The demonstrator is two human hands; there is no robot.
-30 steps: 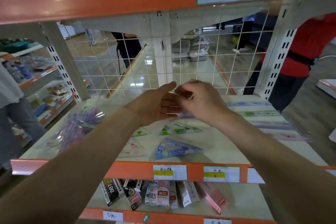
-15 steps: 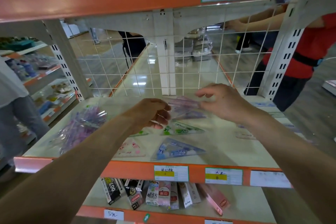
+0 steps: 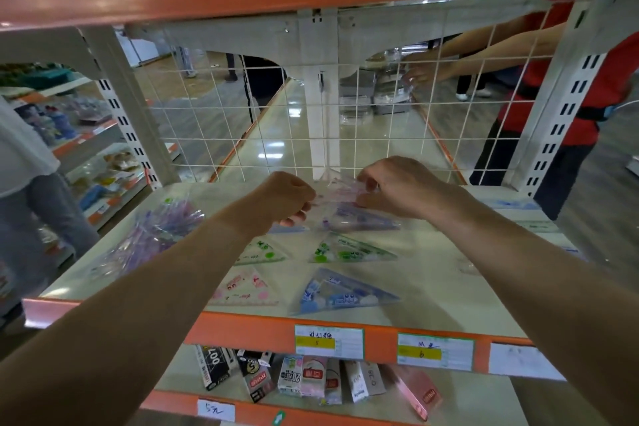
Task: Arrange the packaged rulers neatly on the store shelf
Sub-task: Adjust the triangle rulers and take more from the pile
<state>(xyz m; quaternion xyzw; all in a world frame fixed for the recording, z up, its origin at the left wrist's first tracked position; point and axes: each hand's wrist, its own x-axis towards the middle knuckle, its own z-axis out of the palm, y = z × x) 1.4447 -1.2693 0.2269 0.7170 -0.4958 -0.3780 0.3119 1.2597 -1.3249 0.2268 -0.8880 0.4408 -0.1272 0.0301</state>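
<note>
Glossy clear plastic around pinkish triangular ruler packet (image 3: 340,188), centre frame. Pinched between curled left hand (image 3: 287,199) and right hand (image 3: 397,185).

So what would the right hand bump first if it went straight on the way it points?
Probably the left hand, which grips the other end of the clear ruler packet that the right hand pinches. Depth is unclear; the wire grid stands behind.

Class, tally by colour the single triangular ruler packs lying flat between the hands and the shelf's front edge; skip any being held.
Green packs: 2
Pink pack: 1
Blue pack: 1
Held packs: not counted
Total: 4
</note>
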